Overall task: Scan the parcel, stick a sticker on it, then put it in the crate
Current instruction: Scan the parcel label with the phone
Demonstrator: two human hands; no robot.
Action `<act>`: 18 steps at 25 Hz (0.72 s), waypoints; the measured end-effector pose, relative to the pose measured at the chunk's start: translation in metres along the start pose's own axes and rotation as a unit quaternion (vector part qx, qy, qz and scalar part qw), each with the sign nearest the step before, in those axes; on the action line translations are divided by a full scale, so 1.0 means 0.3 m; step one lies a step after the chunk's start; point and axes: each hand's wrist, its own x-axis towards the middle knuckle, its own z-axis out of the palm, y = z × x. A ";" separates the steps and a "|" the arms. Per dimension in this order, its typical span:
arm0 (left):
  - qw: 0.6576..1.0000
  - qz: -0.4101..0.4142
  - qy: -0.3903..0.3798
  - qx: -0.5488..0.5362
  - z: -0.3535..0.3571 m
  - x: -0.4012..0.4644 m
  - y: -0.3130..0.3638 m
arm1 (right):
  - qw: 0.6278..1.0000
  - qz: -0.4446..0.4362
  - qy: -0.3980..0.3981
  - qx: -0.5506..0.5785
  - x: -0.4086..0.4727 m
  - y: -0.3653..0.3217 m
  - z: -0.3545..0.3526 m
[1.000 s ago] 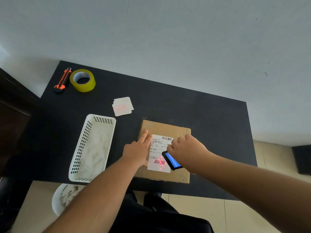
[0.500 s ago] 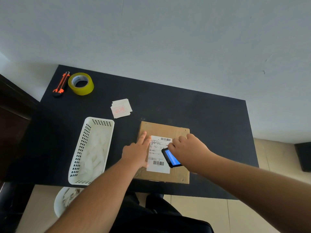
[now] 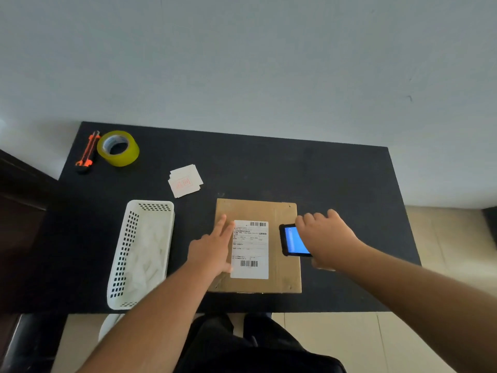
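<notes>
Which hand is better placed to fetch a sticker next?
Left, probably: the left hand lies flat and empty on the parcel, nearer the stickers. The right hand grips the scanner.

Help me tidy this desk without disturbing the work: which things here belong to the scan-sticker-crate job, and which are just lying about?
In the job:
flat brown cardboard parcel with white shipping label
black handheld scanner with blue screen, gripped by right hand
left hand, flat on the parcel
stack of white square stickers
white perforated plastic crate

Lying about:
yellow tape roll
orange utility knife
</notes>
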 end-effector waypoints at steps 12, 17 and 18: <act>0.999 -0.004 -0.008 0.033 0.008 0.014 0.006 | 0.933 0.259 -0.004 0.251 -0.023 0.136 0.318; 0.999 -0.017 -0.020 0.039 0.020 0.030 0.006 | 0.875 0.318 -0.054 0.361 -0.012 0.095 0.464; 0.999 -0.020 -0.022 0.041 0.020 0.030 0.006 | 0.863 0.332 -0.061 0.376 -0.010 0.079 0.485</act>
